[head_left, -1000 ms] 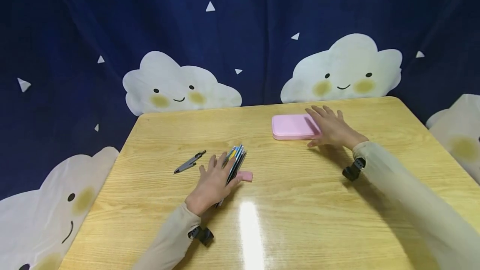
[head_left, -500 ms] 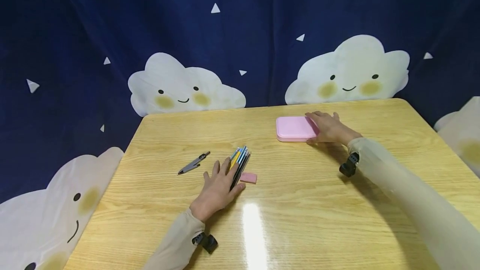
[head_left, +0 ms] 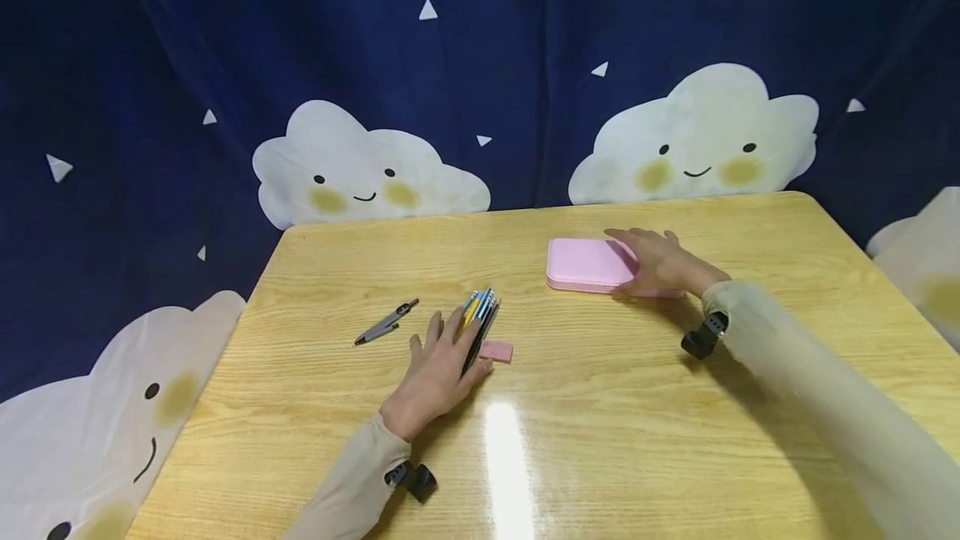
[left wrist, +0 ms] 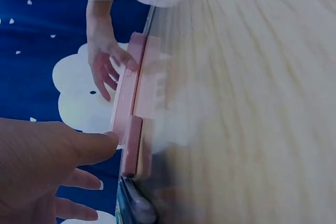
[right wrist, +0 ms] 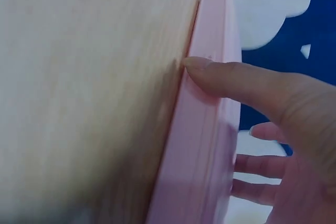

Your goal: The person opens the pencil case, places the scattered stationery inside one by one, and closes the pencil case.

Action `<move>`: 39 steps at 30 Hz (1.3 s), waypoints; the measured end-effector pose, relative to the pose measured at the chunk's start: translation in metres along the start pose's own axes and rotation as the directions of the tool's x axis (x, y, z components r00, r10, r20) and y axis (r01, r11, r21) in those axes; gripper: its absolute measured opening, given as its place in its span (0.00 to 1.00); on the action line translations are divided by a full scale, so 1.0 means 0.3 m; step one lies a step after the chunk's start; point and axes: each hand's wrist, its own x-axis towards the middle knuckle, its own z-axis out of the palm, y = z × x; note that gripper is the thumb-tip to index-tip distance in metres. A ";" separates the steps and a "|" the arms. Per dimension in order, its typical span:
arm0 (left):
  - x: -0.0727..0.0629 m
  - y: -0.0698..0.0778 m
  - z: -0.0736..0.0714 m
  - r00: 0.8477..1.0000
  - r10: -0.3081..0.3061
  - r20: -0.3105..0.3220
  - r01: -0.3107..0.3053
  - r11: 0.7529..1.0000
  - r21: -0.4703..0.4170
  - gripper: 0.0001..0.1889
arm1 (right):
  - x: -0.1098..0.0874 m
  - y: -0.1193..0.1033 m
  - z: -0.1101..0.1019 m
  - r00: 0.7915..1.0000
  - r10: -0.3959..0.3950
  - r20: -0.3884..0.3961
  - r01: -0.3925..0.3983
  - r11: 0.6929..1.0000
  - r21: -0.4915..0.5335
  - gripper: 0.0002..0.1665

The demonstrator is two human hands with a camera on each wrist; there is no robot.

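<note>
A pink pencil case (head_left: 588,262) with rounded corners lies closed near the back of the table. My right hand (head_left: 654,263) grips it across its width, the thumb (right wrist: 210,74) against the near side and the fingers over the lid toward the far side. Left of centre, my left hand (head_left: 435,369) is spread over a bundle of pencils and pens (head_left: 483,315), partly hiding them. Its thumb points at a pink eraser (head_left: 496,351) beside the bundle. In the left wrist view the eraser (left wrist: 132,145) overlaps the pencil case (left wrist: 127,90) behind it.
A grey drawing compass (head_left: 386,324) lies left of the pencils on the wooden table (head_left: 600,440). Behind the table's back edge hangs a dark blue curtain (head_left: 525,65) with smiling clouds. Each wrist carries a small black camera (head_left: 705,336).
My right hand has closed on the pencil case and drawn it slightly toward me. The left hand has drawn back a little on the pencils, with its fingers still spread.
</note>
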 end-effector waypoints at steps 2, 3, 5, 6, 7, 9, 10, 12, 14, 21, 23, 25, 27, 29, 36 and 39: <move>0.004 0.010 -0.005 1.000 0.014 -0.005 -0.014 1.000 0.005 0.31 | -0.031 -0.025 0.007 1.000 -0.017 -0.007 0.017 1.000 -0.005 0.63; 0.006 0.015 -0.007 1.000 0.021 -0.008 -0.021 1.000 0.005 0.31 | -0.047 -0.038 0.012 0.999 -0.030 -0.013 0.030 0.999 -0.012 0.63; 0.009 0.026 -0.011 0.999 0.030 -0.012 -0.031 1.000 -0.007 0.31 | -0.080 -0.065 0.025 0.998 -0.058 -0.032 0.057 0.998 -0.023 0.62; 0.011 0.032 -0.013 0.999 0.036 -0.017 -0.036 0.999 -0.016 0.31 | -0.097 -0.079 0.031 0.997 -0.070 -0.043 0.069 0.997 -0.026 0.62; 0.013 0.039 -0.016 0.999 0.040 -0.017 -0.040 0.999 -0.026 0.31 | -0.114 -0.093 0.039 0.995 -0.084 -0.054 0.082 0.996 -0.030 0.62; 0.017 0.052 -0.019 0.998 0.056 -0.032 -0.057 0.997 -0.045 0.31 | -0.147 -0.121 0.053 0.990 -0.118 -0.081 0.116 0.993 -0.034 0.62; 0.019 0.058 -0.020 0.997 0.063 -0.037 -0.065 0.996 -0.057 0.31 | -0.162 -0.134 0.061 0.987 -0.134 -0.091 0.131 0.991 -0.037 0.62; 0.025 0.068 -0.019 0.996 0.081 -0.045 -0.085 0.994 -0.070 0.30 | -0.192 -0.159 0.077 0.981 -0.163 -0.109 0.159 0.986 -0.045 0.63; 0.030 0.076 -0.017 0.994 0.102 -0.050 -0.105 0.992 -0.075 0.29 | -0.220 -0.181 0.089 0.973 -0.193 -0.128 0.188 0.981 -0.050 0.62; 0.057 0.103 0.003 0.957 0.262 -0.128 -0.268 0.963 -0.039 0.26 | -0.283 -0.200 0.111 0.965 -0.225 -0.135 0.221 0.974 -0.042 0.65; 0.080 0.131 0.007 0.921 0.347 -0.178 -0.353 0.936 0.002 0.23 | -0.299 -0.181 0.106 0.966 -0.225 -0.123 0.226 0.974 -0.009 0.67; 0.110 0.171 0.010 0.881 0.426 -0.207 -0.421 0.904 0.068 0.21 | -0.319 -0.148 0.098 0.971 -0.211 -0.113 0.217 0.975 0.042 0.68; 0.144 0.217 0.011 0.851 0.491 -0.185 -0.467 0.870 0.160 0.20 | -0.341 -0.109 0.091 0.975 -0.194 -0.106 0.206 0.972 0.111 0.68; 0.174 0.262 0.016 0.839 0.531 -0.121 -0.494 0.836 0.240 0.21 | -0.362 -0.072 0.095 0.977 -0.181 -0.110 0.200 0.961 0.189 0.67; 0.242 0.368 0.040 0.818 0.568 0.088 -0.561 0.756 0.336 0.28 | -0.392 0.005 0.143 0.973 -0.180 -0.142 0.222 0.895 0.386 0.65; 0.250 0.392 0.059 0.816 0.568 0.108 -0.565 0.744 0.356 0.26 | -0.397 0.024 0.154 0.969 -0.174 -0.174 0.230 0.892 0.389 0.66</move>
